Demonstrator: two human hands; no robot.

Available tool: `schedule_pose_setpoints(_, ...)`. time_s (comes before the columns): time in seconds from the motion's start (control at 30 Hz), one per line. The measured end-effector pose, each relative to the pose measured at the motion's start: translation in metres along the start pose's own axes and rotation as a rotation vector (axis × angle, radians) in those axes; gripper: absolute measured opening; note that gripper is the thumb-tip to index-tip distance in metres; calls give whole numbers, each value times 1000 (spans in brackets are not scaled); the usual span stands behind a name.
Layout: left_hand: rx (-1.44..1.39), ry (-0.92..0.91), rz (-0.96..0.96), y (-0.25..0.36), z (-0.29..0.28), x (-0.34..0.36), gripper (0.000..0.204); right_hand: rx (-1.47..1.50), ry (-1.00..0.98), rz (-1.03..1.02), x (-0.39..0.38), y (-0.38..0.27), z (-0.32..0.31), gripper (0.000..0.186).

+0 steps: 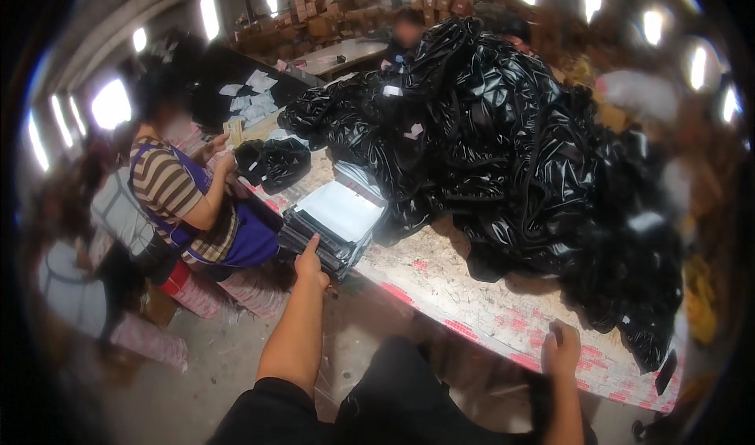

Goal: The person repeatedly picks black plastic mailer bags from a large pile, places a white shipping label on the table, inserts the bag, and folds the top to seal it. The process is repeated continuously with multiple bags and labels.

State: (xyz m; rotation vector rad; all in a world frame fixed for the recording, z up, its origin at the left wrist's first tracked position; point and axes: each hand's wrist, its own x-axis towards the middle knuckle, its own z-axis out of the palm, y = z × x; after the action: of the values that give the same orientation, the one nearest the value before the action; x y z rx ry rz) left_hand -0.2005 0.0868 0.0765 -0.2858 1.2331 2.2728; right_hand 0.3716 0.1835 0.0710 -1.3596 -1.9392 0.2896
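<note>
My left hand [313,266] grips the near edge of a stack of flat dark bags with white, sheet-like tops [335,213] at the table's left edge. Lower right, my right hand [561,349] is by the table edge, fingers loosely bent and apart, with nothing visible in them. Glossy black garments or sheeting [511,138] form a large heap over much of the table [440,288], beyond both hands. A smaller black bundle [271,166] lies past the stack.
A co-worker in striped top and purple apron [189,193] handles a pale item at left, with other people behind [71,280]. Pink-patterned rolls [149,343] stand on the floor. Another person [405,40] is beyond the heap. Cardboard boxes [322,20] fill the background.
</note>
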Motion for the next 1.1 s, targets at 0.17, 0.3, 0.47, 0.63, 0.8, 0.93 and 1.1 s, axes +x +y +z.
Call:
schedule_pose_setpoints(0.17, 107, -13, 243, 13, 27, -13, 44, -8, 25, -72, 0, 1, 2, 26)
schedule_pose_setpoints(0.3, -50, 27, -56, 22, 39, -16, 39, 4, 20, -23, 1, -6, -1, 26)
schedule_pose_setpoints(0.47, -28, 7, -108, 14, 10, 25, 29, 31, 13, -15, 1, -10, 5, 25)
schedule_pose_setpoints(0.63, -22, 6, -104, 0, 9, 20, 28, 5, 12, -44, 1, -4, 1, 26)
schedule_pose_setpoints(0.8, 17, 25, -41, -14, -3, 14, 30, 11, -25, -18, 1, -5, 3, 27)
schedule_pose_setpoints(0.93, 74, 19, -21, -24, -5, 9, 26, -35, 14, -72, 0, 11, 7, 26)
schedule_pose_setpoints(1.1, 239, 87, 37, -4, -2, 13, 27, -16, 19, 7, -1, 5, 9, 27)
